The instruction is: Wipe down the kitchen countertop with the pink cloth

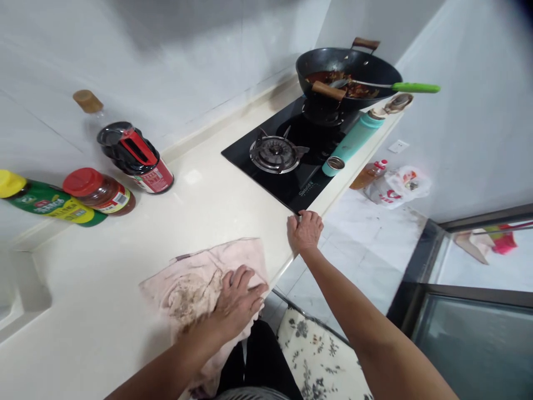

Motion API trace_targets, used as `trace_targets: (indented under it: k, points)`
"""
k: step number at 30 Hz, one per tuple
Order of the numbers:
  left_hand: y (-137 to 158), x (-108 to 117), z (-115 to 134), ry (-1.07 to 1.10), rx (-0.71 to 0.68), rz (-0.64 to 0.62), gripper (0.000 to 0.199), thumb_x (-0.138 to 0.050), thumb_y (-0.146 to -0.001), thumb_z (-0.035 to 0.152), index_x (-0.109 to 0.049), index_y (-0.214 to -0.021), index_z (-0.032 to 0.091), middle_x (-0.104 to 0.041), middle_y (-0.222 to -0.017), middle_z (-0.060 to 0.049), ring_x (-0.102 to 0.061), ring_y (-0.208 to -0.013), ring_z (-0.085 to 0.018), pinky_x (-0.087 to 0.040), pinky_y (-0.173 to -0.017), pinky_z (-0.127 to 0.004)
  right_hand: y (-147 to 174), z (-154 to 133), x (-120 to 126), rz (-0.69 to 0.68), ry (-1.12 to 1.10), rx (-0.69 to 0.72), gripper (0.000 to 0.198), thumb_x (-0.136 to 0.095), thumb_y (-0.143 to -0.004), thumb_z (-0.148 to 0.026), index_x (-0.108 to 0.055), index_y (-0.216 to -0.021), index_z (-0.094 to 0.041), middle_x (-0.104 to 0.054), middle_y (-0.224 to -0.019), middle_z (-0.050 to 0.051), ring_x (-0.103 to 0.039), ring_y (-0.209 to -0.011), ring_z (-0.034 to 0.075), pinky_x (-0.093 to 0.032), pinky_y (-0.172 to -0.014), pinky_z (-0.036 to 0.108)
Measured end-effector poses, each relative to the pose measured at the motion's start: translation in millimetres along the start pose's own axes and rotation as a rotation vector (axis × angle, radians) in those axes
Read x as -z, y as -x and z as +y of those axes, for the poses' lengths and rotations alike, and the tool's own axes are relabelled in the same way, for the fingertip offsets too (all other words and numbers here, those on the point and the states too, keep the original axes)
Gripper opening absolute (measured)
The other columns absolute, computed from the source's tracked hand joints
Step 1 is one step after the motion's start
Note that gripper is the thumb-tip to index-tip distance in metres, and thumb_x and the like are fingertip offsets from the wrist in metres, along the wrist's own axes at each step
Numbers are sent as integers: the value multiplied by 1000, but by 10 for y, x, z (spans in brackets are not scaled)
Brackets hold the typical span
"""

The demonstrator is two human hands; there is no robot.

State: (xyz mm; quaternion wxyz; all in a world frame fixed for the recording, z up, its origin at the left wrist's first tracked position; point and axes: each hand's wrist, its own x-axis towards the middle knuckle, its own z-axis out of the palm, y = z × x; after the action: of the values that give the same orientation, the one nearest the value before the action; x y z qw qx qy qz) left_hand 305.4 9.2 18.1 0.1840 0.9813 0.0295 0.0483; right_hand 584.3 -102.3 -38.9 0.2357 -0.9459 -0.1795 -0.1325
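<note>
A pale pink cloth (245,253) with a brown-stained, bunched middle lies on the cream counter, part of it hanging over the front edge. My left hand (239,300) presses down on it, fingers bent into the fabric. Farther along, my right hand (306,230) is curled over the counter's front edge at the near corner of the black gas stove (266,183). Its fingertips are partly hidden. On the stove's front side lies a turquoise bottle (353,141) on its side, beside a small round lid (335,163).
A wok (391,69) of reddish food holds a green-handled spatula (416,88) jutting past the counter. Along the wall stand a dark sauce jug (152,175), a red-lidded jar (112,197) and a green bottle (54,205). A sink (31,278) is at left; a plastic bag (387,191) sits on the floor.
</note>
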Motion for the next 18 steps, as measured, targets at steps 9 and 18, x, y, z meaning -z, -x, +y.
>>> trace_targets:
  k: [9, 18]
  points:
    - [-488, -156, 96, 3, -7, -4, 27, -56, -94, 37, -66, -119, 35, -51, -134, -7, -35, -135, -30, -30, -109, -53, -16, 18, 12, -2, -27, -18, 29, -45, -92, -40, -55, -109, -18, -56, -110, 13, -45, -108, 29, -32, -97, 45]
    - [303, 287, -51, 116, 49, -71, 22, -53, -96, 29, -71, -108, 34, -53, -130, -4, -39, -132, -25, -30, -109, -47, -14, -32, 43, 3, -56, -38, 28, -46, -91, -38, -55, -109, -19, -56, -111, 13, -45, -110, 30, -33, -98, 46]
